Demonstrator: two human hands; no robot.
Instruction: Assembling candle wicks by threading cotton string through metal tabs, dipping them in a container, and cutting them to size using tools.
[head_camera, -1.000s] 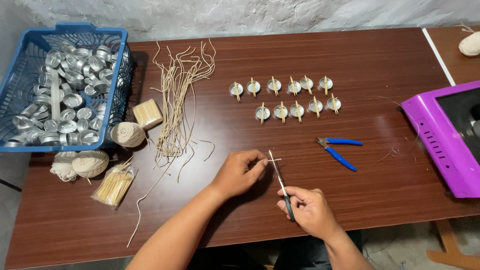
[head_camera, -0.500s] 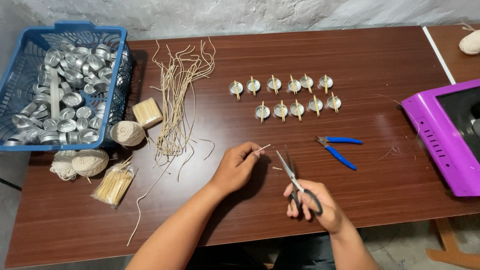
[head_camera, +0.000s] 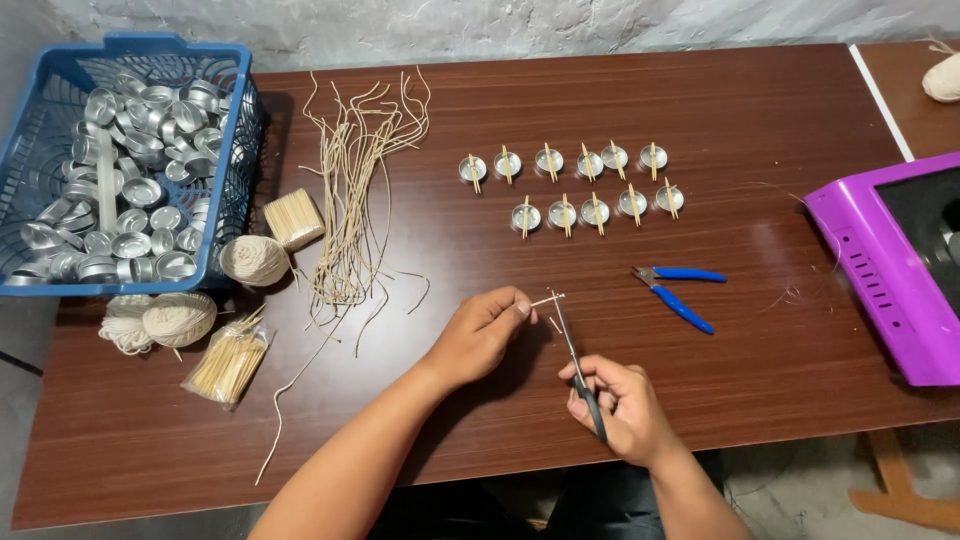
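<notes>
One short piece of pale wick (head_camera: 547, 299) sticks out sideways from the left hand (head_camera: 480, 335), pinched between thumb and forefinger so that only its free end shows past the fingers (head_camera: 518, 305). That end lies right at the tips of the scissors (head_camera: 572, 352), whose blades look closed or nearly so — a small cut scrap (head_camera: 554, 325) lies on the table just beside them. The right hand (head_camera: 618, 400) grips the scissors' dark handles, fingers curled shut around them, low and near the table's front edge.

Beyond the hands, blue-handled pliers (head_camera: 678, 291) lie on the brown table (head_camera: 760, 120), near but apart from the scissors. Farther back stand two rows of small metal cups (head_camera: 572, 186), each with a little stick laid across its rim. To the left, a loose bundle of cut wick lengths (head_camera: 352, 190) spreads over the table, with a block of short sticks (head_camera: 293, 217), balls of twine (head_camera: 254, 260) and a clear bag of sticks (head_camera: 229, 362) close by. A blue basket (head_camera: 222, 215) at the far left holds many empty metal cups — a purple machine (head_camera: 880, 270) sits at the right edge.
</notes>
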